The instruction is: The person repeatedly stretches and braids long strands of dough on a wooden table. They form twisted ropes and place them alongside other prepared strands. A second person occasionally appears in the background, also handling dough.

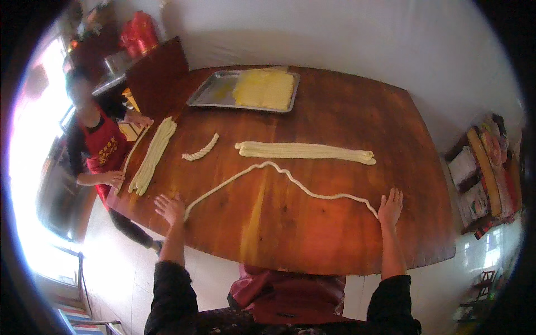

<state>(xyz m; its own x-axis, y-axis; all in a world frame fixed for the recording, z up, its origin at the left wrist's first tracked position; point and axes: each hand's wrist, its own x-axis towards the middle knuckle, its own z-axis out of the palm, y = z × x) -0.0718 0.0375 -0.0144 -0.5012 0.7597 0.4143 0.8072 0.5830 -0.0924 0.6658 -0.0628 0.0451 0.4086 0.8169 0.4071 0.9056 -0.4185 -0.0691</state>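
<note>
A long thin dough rope (293,180) lies in a wavy arch on the wooden table (318,234). Its left end reaches my left hand (171,209), which is flat with its fingers spread. At the other end my right hand (390,209) rests palm down on the tabletop, fingers extended, beside the tip of the rope. Beyond the arch lies a bundle of dough strands (305,151) side by side. A short twisted dough piece (202,151) curves to the left of that bundle.
A metal tray (213,90) holding a yellowish slab of dough strands (268,90) stands at the far side. On the left, a co-worker in a red apron (104,144) handles a thin dough rope (135,150) beside another strand bundle (154,157). A wall borders the table's far side.
</note>
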